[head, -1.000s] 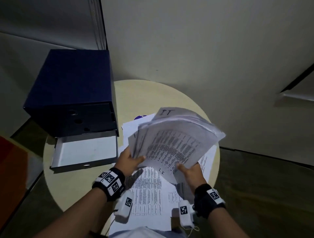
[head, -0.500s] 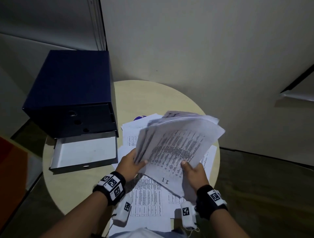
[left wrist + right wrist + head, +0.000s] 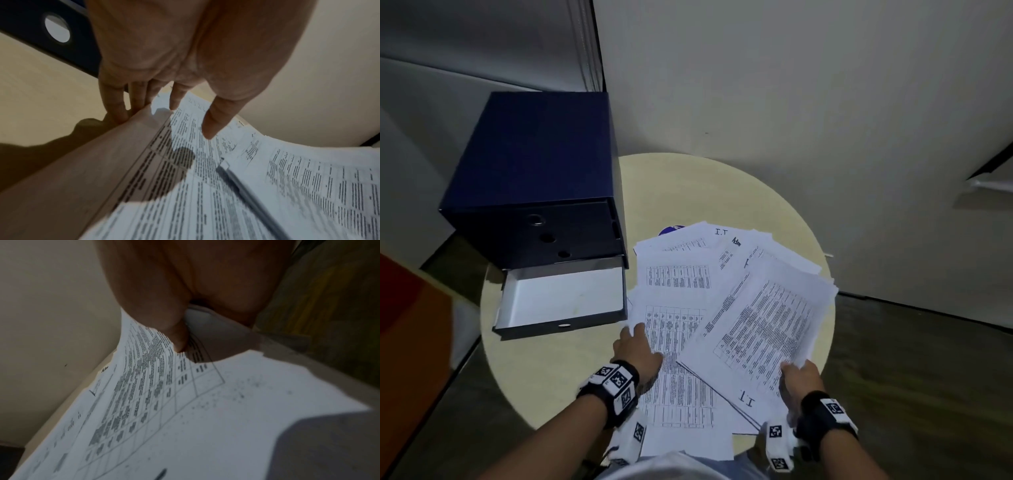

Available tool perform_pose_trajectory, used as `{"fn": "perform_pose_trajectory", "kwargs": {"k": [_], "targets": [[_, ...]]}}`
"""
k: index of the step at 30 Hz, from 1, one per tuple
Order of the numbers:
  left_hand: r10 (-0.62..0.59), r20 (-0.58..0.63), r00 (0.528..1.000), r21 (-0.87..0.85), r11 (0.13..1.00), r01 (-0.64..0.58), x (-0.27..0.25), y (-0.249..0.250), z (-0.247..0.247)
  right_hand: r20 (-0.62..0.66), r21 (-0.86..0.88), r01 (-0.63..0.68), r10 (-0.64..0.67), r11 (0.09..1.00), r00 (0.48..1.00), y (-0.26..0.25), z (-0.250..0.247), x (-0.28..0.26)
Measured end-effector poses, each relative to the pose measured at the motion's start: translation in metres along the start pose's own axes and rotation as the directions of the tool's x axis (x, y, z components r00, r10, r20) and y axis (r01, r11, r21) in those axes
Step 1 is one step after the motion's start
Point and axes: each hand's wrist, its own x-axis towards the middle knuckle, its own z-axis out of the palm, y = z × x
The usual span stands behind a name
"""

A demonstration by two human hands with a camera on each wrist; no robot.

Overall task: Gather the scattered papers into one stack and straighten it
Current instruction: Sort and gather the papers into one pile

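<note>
Printed sheets lie fanned over a round beige table (image 3: pixel 688 192). A thick bundle of papers (image 3: pixel 763 318) rests tilted on the right side, on top of the loose sheets (image 3: pixel 674 329). My right hand (image 3: pixel 799 375) pinches the bundle's near corner, with the thumb (image 3: pixel 176 331) on top and the fingers hidden beneath. My left hand (image 3: pixel 635 346) is at the left edge of the loose sheets. Its straight fingers (image 3: pixel 123 112) touch that slightly raised edge, and its thumb (image 3: pixel 211 129) hovers just above the print.
A dark blue drawer box (image 3: pixel 534 171) stands at the table's left, its bottom drawer (image 3: pixel 565 294) pulled out and white inside. A small blue item (image 3: pixel 671 229) peeks from under the far sheets. Papers reach the table's right and near edges. A wall is close behind.
The bundle, held up in both hands before, has come down onto the table at the right. My left hand has let go and moved to the left edge of the loose sheets.
</note>
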Motion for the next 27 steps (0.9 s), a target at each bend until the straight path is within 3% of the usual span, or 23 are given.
{"fn": "perform_pose_trajectory", "kwargs": {"k": [3,6,11,14,17,19,22,23,24,27], "targets": [[-0.109,-0.032,0.994,-0.285,0.954,0.096,0.001,0.002,-0.006,0.012,-0.066,-0.008,0.009,0.998,1.0,0.001,0.003,0.006],[-0.18,-0.063,0.982,-0.36,0.922,0.145,0.001,-0.001,-0.009,0.022,-0.092,-0.03,0.033,0.995,0.999,0.001,0.003,0.008],[0.01,-0.1,0.995,-0.378,0.925,-0.047,-0.002,0.005,-0.008,0.012,-0.1,-0.058,0.059,0.993,0.998,-0.005,0.003,0.001],[0.027,-0.183,0.983,-0.401,0.911,-0.099,-0.007,0.019,-0.017,0.015,-0.095,-0.067,0.069,0.993,0.998,-0.006,0.005,-0.002],[0.093,-0.345,0.934,-0.312,0.927,-0.208,-0.02,0.035,-0.043,0.028,-0.091,-0.072,0.075,0.993,0.997,-0.005,0.004,-0.002],[0.217,-0.495,0.841,-0.196,0.916,-0.351,-0.032,0.045,-0.07,0.038,-0.076,-0.07,0.073,0.995,0.997,-0.004,0.003,-0.003],[0.412,-0.673,0.615,-0.077,0.787,-0.612,-0.055,0.057,-0.115,0.059,-0.049,-0.07,0.073,0.996,0.996,0.0,0.002,0.0],[0.436,-0.691,0.577,-0.101,0.731,-0.674,-0.061,0.06,-0.129,0.072,-0.049,-0.072,0.076,0.996,0.995,0.001,0.003,-0.001],[0.427,-0.696,0.577,-0.19,0.665,-0.722,-0.064,0.062,-0.139,0.083,-0.049,-0.064,0.068,0.997,0.994,0.0,0.002,-0.002],[0.333,-0.657,0.677,-0.525,0.442,-0.727,-0.058,0.067,-0.151,0.143,-0.067,-0.044,0.053,0.997,0.988,-0.002,-0.001,-0.001]]}}
